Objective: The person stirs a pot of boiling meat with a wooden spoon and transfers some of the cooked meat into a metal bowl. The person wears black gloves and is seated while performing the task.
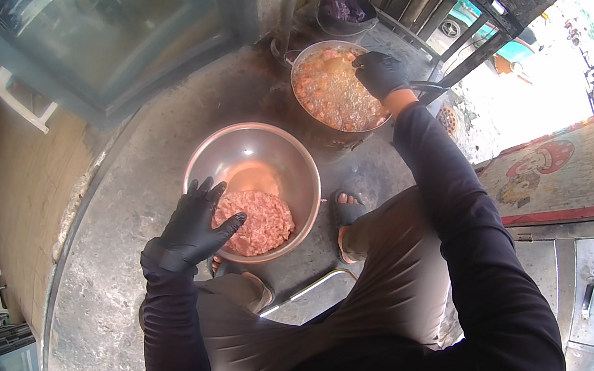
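Mince point(264, 226) in bowl point(297, 162), pot point(328, 135) at 1 o'clock

L hand point(197, 224): fingers spread apart, bowl's 8 o'clock, over mince. R hand point(380, 73): pot's 3 o'clock; closed/holding? can't tell. Bowl by feet point(348, 211), prob. for easy reach. Basin point(344, 8) pot's 12; railing point(476, 56) 3 o'clock, likely limits R side.

From my head, the left of two side-by-side fisheye cameras looks steeply down past my own lap point(396, 263), facing forward. It sits about an arm's reach above my gloved left hand point(193, 222) and right hand point(382, 77), with the metal bowl point(294, 161) near mid-view and the pot point(336, 137) farther out. Its wide circle bends straight edges, darkens the corners and takes in the surroundings on both sides.
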A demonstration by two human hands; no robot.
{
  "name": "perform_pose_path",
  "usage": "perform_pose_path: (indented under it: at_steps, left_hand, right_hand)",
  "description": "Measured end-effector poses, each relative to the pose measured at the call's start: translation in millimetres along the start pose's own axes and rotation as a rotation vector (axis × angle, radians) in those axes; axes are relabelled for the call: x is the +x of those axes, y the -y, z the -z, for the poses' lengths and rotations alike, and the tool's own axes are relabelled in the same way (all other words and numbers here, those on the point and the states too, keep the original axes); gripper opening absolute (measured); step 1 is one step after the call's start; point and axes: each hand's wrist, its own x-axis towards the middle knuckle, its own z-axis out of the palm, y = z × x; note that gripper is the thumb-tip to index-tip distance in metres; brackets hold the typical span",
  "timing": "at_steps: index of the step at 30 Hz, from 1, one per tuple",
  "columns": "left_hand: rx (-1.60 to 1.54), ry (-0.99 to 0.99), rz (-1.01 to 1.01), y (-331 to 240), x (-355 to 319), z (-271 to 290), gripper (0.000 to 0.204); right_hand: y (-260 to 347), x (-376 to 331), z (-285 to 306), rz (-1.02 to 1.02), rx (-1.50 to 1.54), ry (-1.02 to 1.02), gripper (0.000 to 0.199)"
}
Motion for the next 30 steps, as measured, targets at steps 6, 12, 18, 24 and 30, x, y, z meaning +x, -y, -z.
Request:
perform_pose_path:
  at_steps: [6,12,18,24,30]
  left_hand:
    - [-0.008,-0.009,0.004,0.7,-1.4,0.9,0.075]
    - [0.001,0.000,0.000,0.9,-0.3,-0.3,0.075]
    - [-0.005,0.007,0.014,3.1,-0.4,-1.2,0.076]
    - [0.008,0.001,0.013,6.5,1.2,-3.2,0.077]
    - [0.002,0.008,0.020,6.5,1.2,-3.5,0.078]
  right_hand:
    - [3.2,2.8,1.5,-0.088,0.153,-0.034,0.031]
    - [5.6,1.8,-2.0,-0.016,0.119,-0.096,0.030]
    - [9.2,1.9,-0.6,-0.015,0.119,-0.075,0.031]
    - [6.1,1.4,1.3,-0.013,0.060,-0.041,0.030]
    - [8.4,-1.1,-1.5,0.023,0.002,-0.103,0.031]
